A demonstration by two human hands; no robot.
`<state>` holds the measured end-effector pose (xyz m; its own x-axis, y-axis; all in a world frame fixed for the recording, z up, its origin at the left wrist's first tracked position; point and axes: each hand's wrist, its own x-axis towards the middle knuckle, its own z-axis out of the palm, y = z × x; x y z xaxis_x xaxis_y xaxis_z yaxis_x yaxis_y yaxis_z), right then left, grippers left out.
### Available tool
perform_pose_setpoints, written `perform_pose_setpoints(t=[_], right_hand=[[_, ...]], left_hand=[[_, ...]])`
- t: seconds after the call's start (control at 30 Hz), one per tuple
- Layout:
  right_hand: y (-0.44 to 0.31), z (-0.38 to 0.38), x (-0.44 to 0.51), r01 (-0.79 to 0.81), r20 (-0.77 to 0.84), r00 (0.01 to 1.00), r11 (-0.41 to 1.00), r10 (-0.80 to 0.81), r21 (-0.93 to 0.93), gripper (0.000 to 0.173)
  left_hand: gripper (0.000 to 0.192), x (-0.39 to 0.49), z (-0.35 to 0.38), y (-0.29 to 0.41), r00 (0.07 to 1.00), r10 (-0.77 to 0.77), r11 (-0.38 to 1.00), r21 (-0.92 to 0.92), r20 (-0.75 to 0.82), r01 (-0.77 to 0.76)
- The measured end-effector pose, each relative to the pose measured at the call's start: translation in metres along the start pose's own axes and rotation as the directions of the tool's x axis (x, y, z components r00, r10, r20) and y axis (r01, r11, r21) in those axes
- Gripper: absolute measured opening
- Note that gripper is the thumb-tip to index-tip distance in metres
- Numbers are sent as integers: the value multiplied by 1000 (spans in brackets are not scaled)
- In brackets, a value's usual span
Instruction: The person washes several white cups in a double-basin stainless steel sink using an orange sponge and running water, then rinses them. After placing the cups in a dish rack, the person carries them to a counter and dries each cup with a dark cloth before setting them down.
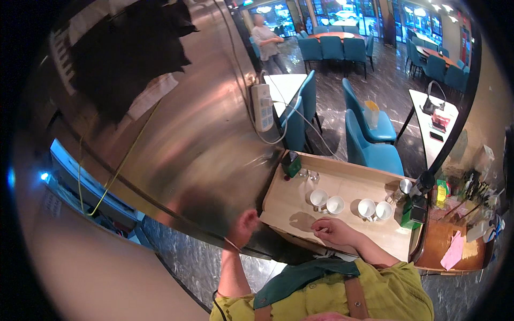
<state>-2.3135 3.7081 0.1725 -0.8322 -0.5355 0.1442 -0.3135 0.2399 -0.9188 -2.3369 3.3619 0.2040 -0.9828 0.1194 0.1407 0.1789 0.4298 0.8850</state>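
Note:
My right hand hovers over the front of a light wooden tray with a raised rim, fingers apart and holding nothing. Several white cups stand in the tray: a left pair, with one cup nearest my right hand, and a right pair, with one cup. Two small clear glasses are near the far left corner beside a green and black box. My left hand, blurred, is beside the tray's left front corner at a steel counter; its grip is unclear.
A power strip with trailing cables hangs beyond the counter. At right, another green box stands by a metal-topped container and a dark pole. A pink cloth lies on a brown surface. Blue chairs and a person are beyond.

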Motion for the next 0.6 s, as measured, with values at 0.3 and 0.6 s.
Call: perform_pose_setpoints(t=[0.3,0.6], right_hand=[[0,-1,-28,-233,-32,971,970,235,70,23],[31,-18,-92,-346,-237,883,904,404,251,20]], left_hand=[[27,46,-70,185,688,467,768,-131,-555,-627],[24,117,-124,283,566,226,283,-502,-793,-817]])
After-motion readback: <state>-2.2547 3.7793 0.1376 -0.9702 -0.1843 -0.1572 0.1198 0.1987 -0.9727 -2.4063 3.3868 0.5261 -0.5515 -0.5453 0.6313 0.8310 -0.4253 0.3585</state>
